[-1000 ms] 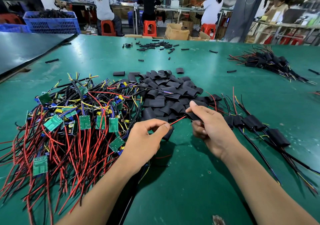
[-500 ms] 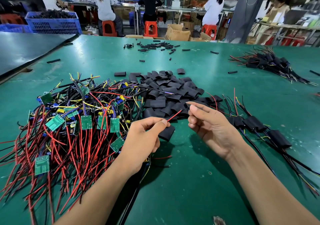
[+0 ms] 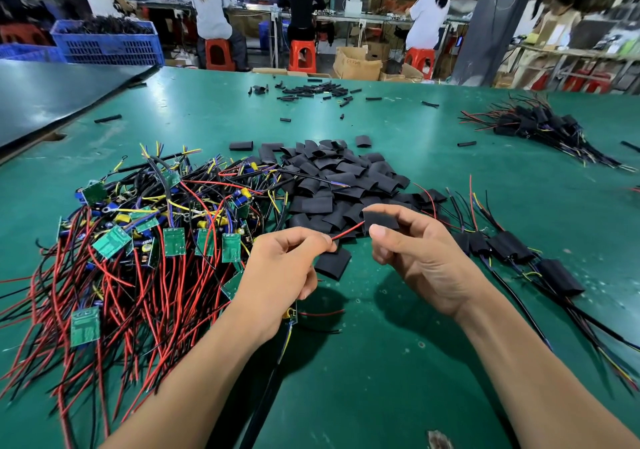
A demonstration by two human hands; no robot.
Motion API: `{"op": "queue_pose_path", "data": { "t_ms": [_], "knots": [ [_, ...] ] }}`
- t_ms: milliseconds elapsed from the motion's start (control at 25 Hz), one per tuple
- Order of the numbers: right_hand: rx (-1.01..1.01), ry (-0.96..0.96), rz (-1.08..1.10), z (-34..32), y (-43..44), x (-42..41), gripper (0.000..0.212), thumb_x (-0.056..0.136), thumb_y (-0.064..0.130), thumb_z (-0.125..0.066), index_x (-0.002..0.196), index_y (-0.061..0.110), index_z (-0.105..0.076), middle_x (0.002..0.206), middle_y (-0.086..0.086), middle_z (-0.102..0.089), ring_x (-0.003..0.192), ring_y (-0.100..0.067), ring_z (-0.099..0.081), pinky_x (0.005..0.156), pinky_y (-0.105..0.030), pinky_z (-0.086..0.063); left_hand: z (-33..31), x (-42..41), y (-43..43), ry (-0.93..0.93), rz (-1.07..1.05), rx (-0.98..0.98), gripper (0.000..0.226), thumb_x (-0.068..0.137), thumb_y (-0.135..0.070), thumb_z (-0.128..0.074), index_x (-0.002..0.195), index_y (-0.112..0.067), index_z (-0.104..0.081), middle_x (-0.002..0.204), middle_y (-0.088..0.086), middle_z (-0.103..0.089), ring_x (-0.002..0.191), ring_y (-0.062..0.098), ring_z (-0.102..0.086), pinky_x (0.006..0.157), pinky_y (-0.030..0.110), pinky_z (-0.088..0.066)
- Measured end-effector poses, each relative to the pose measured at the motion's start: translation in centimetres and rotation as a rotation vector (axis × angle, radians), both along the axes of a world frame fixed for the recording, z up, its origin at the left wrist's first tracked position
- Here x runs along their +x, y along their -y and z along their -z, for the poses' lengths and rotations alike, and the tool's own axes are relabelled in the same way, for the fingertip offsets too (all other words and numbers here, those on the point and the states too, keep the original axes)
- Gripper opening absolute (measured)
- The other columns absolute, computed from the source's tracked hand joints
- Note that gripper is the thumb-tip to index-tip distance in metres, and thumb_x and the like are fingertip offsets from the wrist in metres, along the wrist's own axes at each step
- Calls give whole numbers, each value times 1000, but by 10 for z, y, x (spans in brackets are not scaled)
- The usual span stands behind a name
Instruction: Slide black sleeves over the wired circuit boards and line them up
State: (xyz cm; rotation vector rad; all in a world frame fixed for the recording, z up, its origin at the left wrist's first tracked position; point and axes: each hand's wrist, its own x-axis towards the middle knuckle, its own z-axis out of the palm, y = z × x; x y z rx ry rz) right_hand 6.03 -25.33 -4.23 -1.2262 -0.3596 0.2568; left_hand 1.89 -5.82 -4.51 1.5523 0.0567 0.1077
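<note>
My left hand (image 3: pixel 284 272) pinches the red wire (image 3: pixel 348 231) of a wired circuit board whose body hangs mostly hidden under my palm. My right hand (image 3: pixel 419 254) pinches a flat black sleeve (image 3: pixel 381 219) just above the table, and the wire's tip reaches the sleeve's left opening. A heap of loose black sleeves (image 3: pixel 339 178) lies right behind my hands. To the left sprawls a pile of green circuit boards with red and black wires (image 3: pixel 138 241). A row of sleeved boards (image 3: pixel 512 251) lies to the right.
One loose sleeve (image 3: pixel 332 263) lies on the green table (image 3: pixel 381 362) between my hands. A second bundle of sleeved boards (image 3: pixel 540 126) sits at the far right. Small black tube offcuts (image 3: pixel 311 89) are scattered at the back. People sit at benches beyond the table.
My right hand has let go of the wire end, picked a black sleeve off the heap and brought it to the red wire's tip. My left hand stays put with the wire.
</note>
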Motion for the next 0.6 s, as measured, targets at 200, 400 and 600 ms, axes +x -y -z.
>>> {"op": "queue_pose_path", "data": {
  "t_ms": [200,400,600],
  "knots": [
    [-40,41,4,-1,3,1,42,69,26,-90,108,17,-76,75,3,-63,61,-13,-50,64,-21,-47,-1,1,-2,-15,-22,13,22,86,-14,-64,65,-14,-71,42,1,-35,31,14,-31,40,19,-26],
    [-236,114,96,-5,3,-3,38,67,30,-86,104,25,-76,83,4,-69,65,-13,-52,65,-19,-47,-1,2,-3,-2,-18,22,25,87,-12,-64,63,-12,-69,39,-5,-41,31,13,-29,39,16,-27],
    [-376,160,59,-8,0,-11,31,75,26,-82,105,26,-74,75,5,-64,64,-12,-52,65,-17,-46,-2,0,-2,3,58,29,21,89,-18,-65,70,-12,-72,43,3,-41,33,15,-31,42,20,-27]
  ]
}}
